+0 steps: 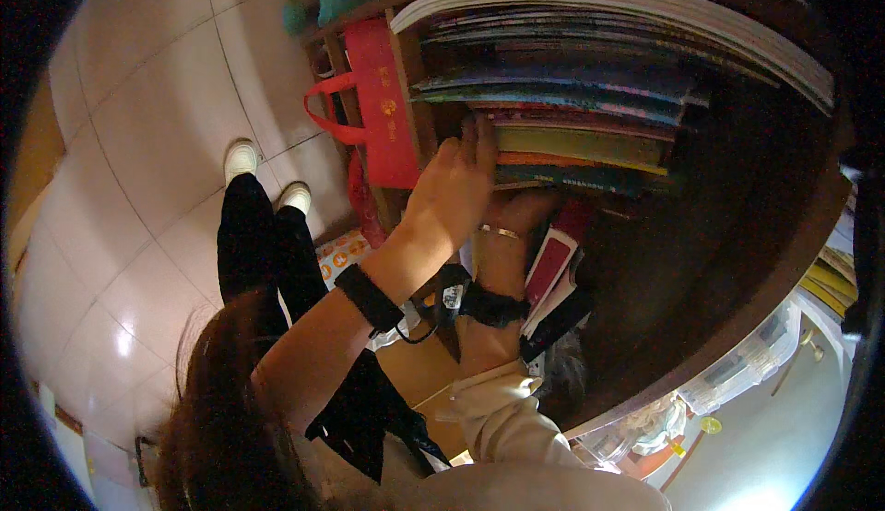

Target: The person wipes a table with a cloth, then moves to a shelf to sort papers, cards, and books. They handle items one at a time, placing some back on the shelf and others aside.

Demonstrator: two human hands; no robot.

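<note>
My left hand (pixel 453 182) reaches into a dark wooden bookshelf. Its fingertips are at the near ends of several books, close to a yellowish-green book (pixel 581 149). My right hand (pixel 515 217), with a thin bracelet at its wrist, is in shadow just below a dark green book (pixel 588 177). Its fingers are mostly hidden, so I cannot tell whether they grip that book. A black band circles each of my forearms. Beside my right wrist a dark red and white book or box (pixel 553 258) leans at a slant.
More books and magazines (pixel 567 40) fill the shelf further up. A red bag with handles (pixel 380 106) sits at the shelf's left side. A cardboard box (pixel 415 372) is below my forearms. Clear plastic containers (pixel 740 359) stand beyond the curved shelf edge (pixel 747 334).
</note>
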